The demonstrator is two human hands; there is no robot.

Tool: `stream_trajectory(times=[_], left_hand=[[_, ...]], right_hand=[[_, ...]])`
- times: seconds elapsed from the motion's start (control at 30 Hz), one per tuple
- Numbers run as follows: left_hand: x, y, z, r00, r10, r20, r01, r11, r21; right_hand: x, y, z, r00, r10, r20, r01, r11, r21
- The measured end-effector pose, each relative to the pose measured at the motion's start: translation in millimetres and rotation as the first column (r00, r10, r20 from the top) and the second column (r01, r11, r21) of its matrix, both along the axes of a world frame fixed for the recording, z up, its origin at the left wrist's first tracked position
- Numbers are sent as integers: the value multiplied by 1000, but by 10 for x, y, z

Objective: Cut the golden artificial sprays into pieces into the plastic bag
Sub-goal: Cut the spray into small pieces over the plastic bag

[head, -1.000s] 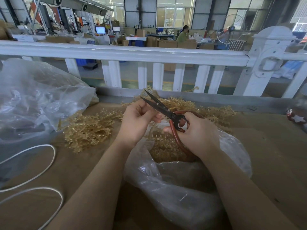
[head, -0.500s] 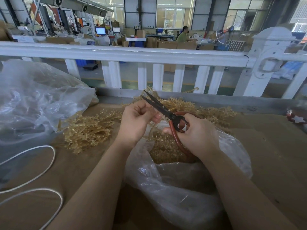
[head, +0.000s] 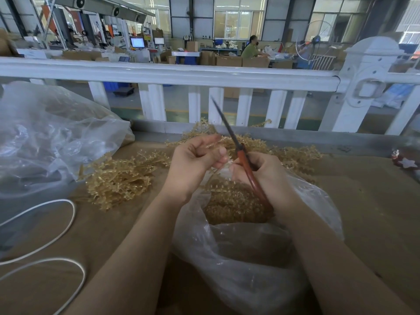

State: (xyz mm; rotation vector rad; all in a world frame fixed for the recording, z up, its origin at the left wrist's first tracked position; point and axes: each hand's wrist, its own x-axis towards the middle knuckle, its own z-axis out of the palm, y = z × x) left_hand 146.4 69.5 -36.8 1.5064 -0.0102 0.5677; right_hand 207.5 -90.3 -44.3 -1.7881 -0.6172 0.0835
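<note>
Over the open plastic bag (head: 256,258) of cut gold pieces on my table (head: 375,201), my right hand (head: 266,176) grips red-handled scissors (head: 246,164), blades together, my left hand (head: 195,164) pinches a golden spray (head: 213,144); more sprays (head: 120,178) lie left; no legible writing.

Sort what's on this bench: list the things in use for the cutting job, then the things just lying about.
In use:
scissors in the right hand
spray piece pinched by the left hand
uncut golden sprays
open plastic bag with cut pieces

Lying about:
white cord
second clear bag
red star ornament
</note>
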Motion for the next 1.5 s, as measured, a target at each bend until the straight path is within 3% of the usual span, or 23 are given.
stream_trajectory(times=[0.1, 0.2, 0.27, 0.37, 0.53, 0.77, 0.87, 1.03, 1.23, 1.5], left_hand=[[-7, 55, 14, 997, -38, -72, 23, 980, -198], [-23, 98, 0, 979, -190, -75, 144, 903, -406], [-32, 101, -10, 953, -283, -110, 221, 895, -386], [-28, 51, -24, 909, -374, -186, 320, 910, -263], [-15, -76, -74, 913, -312, -263, 273, 946, -175], [-15, -63, -80, 925, -295, -238, 254, 948, -189], [-2, -57, -75, 927, -296, -232, 244, 943, -228], [46, -43, -65, 977, -122, -176, 61, 946, -319], [36, -16, -54, 993, -48, -107, 9, 941, -338], [9, -27, -24, 1000, 8, -21, -14, 959, -285]], right_hand=[[30, -31, 20, 991, -3, -132, 24, 988, 154], [64, -78, 30, 970, 85, -226, 8, 925, 380], [96, -86, 25, 955, 125, -270, 20, 878, 478], [122, -87, -5, 952, 133, -277, 25, 865, 502], [119, -78, -21, 956, 148, -253, 0, 862, 507], [54, -79, 24, 961, 43, -273, 79, 904, 420], [45, -77, 27, 980, -81, -183, 137, 938, 318], [66, -52, -6, 967, -249, 49, 241, 961, 134], [81, -45, -93, 951, -183, 249, 213, 972, -96], [64, -41, -151, 857, -117, 502, 313, 892, -327]])
